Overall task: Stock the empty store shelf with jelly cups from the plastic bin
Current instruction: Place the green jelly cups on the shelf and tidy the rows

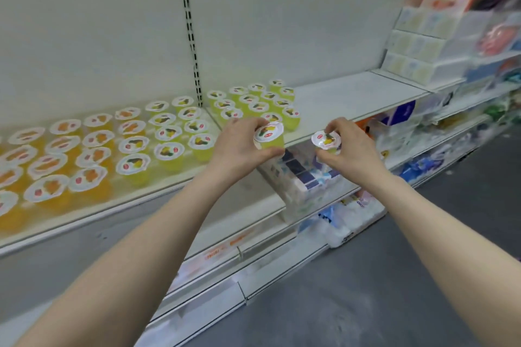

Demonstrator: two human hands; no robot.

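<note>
My left hand point(242, 144) grips a yellow-green jelly cup point(269, 136) by its sides, just in front of the white shelf point(352, 98). My right hand point(349, 146) holds a second yellow-green jelly cup point(327, 141), fingers on its lid rim and thumb under it. Both cups hover at the shelf's front edge. Rows of yellow-green cups point(253, 104) stand on the shelf behind my left hand, and orange cups point(53, 160) fill the left end. The plastic bin is out of view.
The shelf surface right of the cups is bare white. A slotted upright point(191, 36) divides the back panel. Tissue packs point(417, 48) are stacked at the right, more packaged goods point(307, 183) fill lower shelves, and grey floor point(394, 262) lies below.
</note>
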